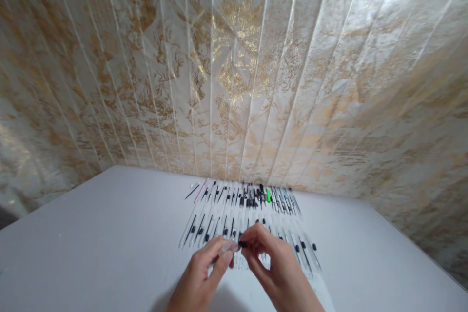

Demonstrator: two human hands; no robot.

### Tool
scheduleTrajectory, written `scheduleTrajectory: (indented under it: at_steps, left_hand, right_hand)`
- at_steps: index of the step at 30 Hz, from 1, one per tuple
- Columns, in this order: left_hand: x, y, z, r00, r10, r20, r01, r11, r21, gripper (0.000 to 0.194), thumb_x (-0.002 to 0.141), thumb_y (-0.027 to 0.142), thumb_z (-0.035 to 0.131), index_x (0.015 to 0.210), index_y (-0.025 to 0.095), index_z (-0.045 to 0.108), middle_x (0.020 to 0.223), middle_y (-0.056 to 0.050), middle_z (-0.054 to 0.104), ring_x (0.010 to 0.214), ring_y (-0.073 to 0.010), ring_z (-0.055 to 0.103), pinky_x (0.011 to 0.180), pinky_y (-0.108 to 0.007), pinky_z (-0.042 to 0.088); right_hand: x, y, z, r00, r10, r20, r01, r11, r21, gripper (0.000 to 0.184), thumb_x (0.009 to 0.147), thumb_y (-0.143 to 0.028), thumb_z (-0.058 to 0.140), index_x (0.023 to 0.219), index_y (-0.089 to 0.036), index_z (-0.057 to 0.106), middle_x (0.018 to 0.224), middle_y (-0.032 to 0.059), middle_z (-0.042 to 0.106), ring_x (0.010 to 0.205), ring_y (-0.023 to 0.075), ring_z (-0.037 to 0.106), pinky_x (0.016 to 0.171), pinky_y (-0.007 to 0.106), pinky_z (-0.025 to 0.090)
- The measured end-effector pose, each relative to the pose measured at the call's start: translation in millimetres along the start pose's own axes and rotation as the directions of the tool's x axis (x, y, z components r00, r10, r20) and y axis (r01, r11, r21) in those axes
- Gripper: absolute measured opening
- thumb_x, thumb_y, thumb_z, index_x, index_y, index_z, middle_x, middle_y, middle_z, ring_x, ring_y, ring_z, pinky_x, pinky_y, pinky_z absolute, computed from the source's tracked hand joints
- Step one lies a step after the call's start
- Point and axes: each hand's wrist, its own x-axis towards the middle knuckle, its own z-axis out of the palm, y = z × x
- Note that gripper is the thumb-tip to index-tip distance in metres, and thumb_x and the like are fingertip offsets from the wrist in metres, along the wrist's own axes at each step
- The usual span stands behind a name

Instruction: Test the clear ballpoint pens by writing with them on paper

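Your left hand [203, 269] pinches a clear plastic piece [227, 247], your right hand [273, 259] a black piece [242, 243], above pen parts [250, 201].

Across the upper frame, a glossy, creased sheet [234, 58] is silvery white with patchy gold print and pale lines. The flat desk [91, 224] is bluish white. At lower centre are a small black piece [242, 243] and a whitish translucent piece [229, 247]. Slim clear-and-black rods [192, 229] surround a bright green stick [268, 195] and a slender pink stick [200, 192].
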Motion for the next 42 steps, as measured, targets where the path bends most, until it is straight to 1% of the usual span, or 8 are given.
scheduleTrajectory:
  at_steps: [8,13,17,25,29,35,39,42]
  left_hand:
    - [-2.9,-3.6,-1.4,0.999,0.03,0.034,-0.033,0.996,0.086,0.033,0.1,0.044,0.038,0.081,0.021,0.054,0.08,0.001,0.052,0.079,-0.0158,0.055,0.074,-0.025,0.04]
    - [-2.1,0.2,-2.9,0.997,-0.022,0.071,0.013,0.993,0.115,0.037,0.1,0.047,0.037,0.076,0.021,0.049,0.073,0.002,0.05,0.072,-0.0145,0.052,0.068,-0.024,0.037]
    - [-2.7,4.8,-4.3,0.99,-0.044,0.132,0.031,0.995,0.098,0.04,0.099,0.05,0.035,0.073,0.022,0.046,0.068,0.004,0.046,0.066,-0.0138,0.048,0.063,-0.023,0.035]
    - [-0.6,14.5,-15.1,0.955,-0.076,0.287,0.074,0.997,0.019,0.038,0.097,0.05,0.039,0.079,0.02,0.053,0.07,0.004,0.045,0.069,-0.0143,0.045,0.066,-0.024,0.034]
    - [1.2,17.7,-17.1,0.958,-0.069,0.278,0.05,0.996,0.076,0.035,0.097,0.047,0.041,0.08,0.02,0.056,0.07,0.004,0.046,0.068,-0.0144,0.046,0.064,-0.024,0.033]
    - [-0.4,15.3,-9.1,0.969,-0.023,0.247,-0.011,0.991,0.137,0.034,0.097,0.047,0.039,0.078,0.021,0.051,0.074,0.001,0.051,0.071,-0.0158,0.05,0.066,-0.025,0.036]
    - [-0.7,11.5,-4.8,0.965,-0.049,0.256,0.038,0.998,0.046,0.039,0.096,0.052,0.037,0.072,0.022,0.043,0.069,0.003,0.043,0.066,-0.0146,0.043,0.063,-0.025,0.034]
    - [0.9,11.5,-6.4,0.966,-0.076,0.249,0.074,0.997,0.019,0.042,0.095,0.056,0.036,0.071,0.022,0.041,0.069,0.003,0.041,0.066,-0.0146,0.043,0.064,-0.025,0.034]
  right_hand:
    - [0.0,-6.3,-3.3,0.999,0.031,0.007,-0.031,0.994,-0.102,0.016,0.087,-0.01,0.053,0.084,-0.021,0.064,0.074,-0.0006,0.066,0.067,0.0134,0.06,0.063,0.021,0.046]
    - [-3.1,-6.4,-2.9,1.0,0.008,0.0,-0.008,0.988,-0.157,0.015,0.089,-0.011,0.052,0.085,-0.021,0.064,0.077,0.0001,0.066,0.069,0.0141,0.062,0.065,0.022,0.046]
    - [-3.6,-7.7,-7.0,0.993,0.102,0.058,-0.093,0.986,-0.139,0.015,0.089,-0.013,0.054,0.083,-0.021,0.065,0.077,0.0,0.069,0.069,0.0141,0.063,0.065,0.022,0.045]
    - [-3.4,-5.3,-9.1,0.987,0.144,0.076,-0.138,0.988,-0.072,0.015,0.087,-0.016,0.057,0.076,-0.02,0.067,0.066,-0.0015,0.067,0.06,0.0124,0.059,0.059,0.02,0.042]
    - [-5.8,-6.0,-7.3,0.991,0.109,0.083,-0.095,0.982,-0.162,0.015,0.089,-0.016,0.054,0.078,-0.021,0.063,0.071,-0.0005,0.068,0.064,0.0136,0.061,0.061,0.021,0.042]
    - [-10.5,2.3,4.2,0.997,0.036,0.068,-0.002,0.897,-0.442,0.033,0.101,-0.034,0.037,0.074,-0.022,0.052,0.072,0.0031,0.065,0.065,0.017,0.061,0.059,0.024,0.04]
    - [-11.3,11.8,9.2,0.997,0.024,0.07,0.013,0.876,-0.483,0.05,0.104,-0.043,0.021,0.069,-0.023,0.051,0.065,0.0013,0.064,0.06,0.0156,0.062,0.057,0.024,0.038]
    - [-10.6,16.1,6.5,0.997,-0.064,0.034,0.072,0.881,-0.467,0.051,0.101,-0.055,0.022,0.075,-0.023,0.052,0.068,0.0015,0.063,0.058,0.0156,0.059,0.055,0.023,0.038]
